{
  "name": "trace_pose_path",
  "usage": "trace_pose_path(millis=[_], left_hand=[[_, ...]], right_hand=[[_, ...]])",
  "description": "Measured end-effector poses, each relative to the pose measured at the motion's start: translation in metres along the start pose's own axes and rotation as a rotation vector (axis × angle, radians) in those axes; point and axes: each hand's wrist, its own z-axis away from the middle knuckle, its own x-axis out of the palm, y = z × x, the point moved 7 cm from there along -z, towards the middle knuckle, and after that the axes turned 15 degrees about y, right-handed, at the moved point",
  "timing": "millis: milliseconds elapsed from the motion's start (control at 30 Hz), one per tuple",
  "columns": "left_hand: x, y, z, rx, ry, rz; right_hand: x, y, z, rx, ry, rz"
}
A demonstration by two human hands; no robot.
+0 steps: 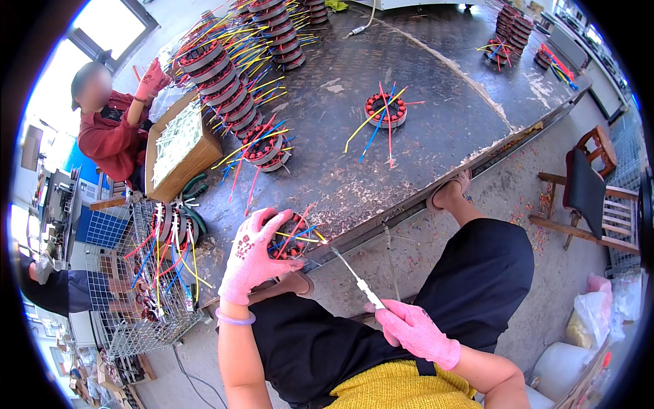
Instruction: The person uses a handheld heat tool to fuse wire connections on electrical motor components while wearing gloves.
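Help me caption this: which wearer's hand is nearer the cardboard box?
Left: the left hand, on a wired ring, is below and right of the box in view; the right hand, holding a tool, is farther down and right.

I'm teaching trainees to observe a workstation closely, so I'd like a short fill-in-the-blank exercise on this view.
1. The left hand holds a wired ring and wears a glove coloured ____.
2. The right hand holds a slender tool whose handle is ____.
3. The wrist with the bracelet is the person's ____ one.
4. The box of pale strips is made of ____.

Missing words: pink; white; left; cardboard.
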Motion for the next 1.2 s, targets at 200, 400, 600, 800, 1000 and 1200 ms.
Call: trace_pose_path(millis=[200,400,600,800,1000,1200], left_hand=[[-0.0005,0.0011,-0.0004,0.004,0.007,0.005],[0.0009,-0.0013,0.0003,0.005,-0.002,0.0],[0.0005,-0.0004,-0.0002,-0.002,-0.004,-0.001],[-0.0003,0.0015,-0.0011,-0.003,-0.008,0.009],[0.0006,0.0,-0.0009,0.011,0.001,0.007],[0.0005,0.0002,-0.0009,0.006,-0.003,0.007]], right_hand=[[-0.0008,-0.0007,0.0008,-0.01,0.008,0.029],[0.0,0.0002,0.0003,0.0,0.004,0.016],[-0.0003,0.0011,0.0,-0.007,0.001,0.008],[-0.0001,0.004,-0.0012,0.002,0.0,-0.016],[-0.0008,0.0024,-0.0013,-0.007,0.004,0.01],[-0.0001,0.0015,-0.0015,-0.012,0.002,0.019]])
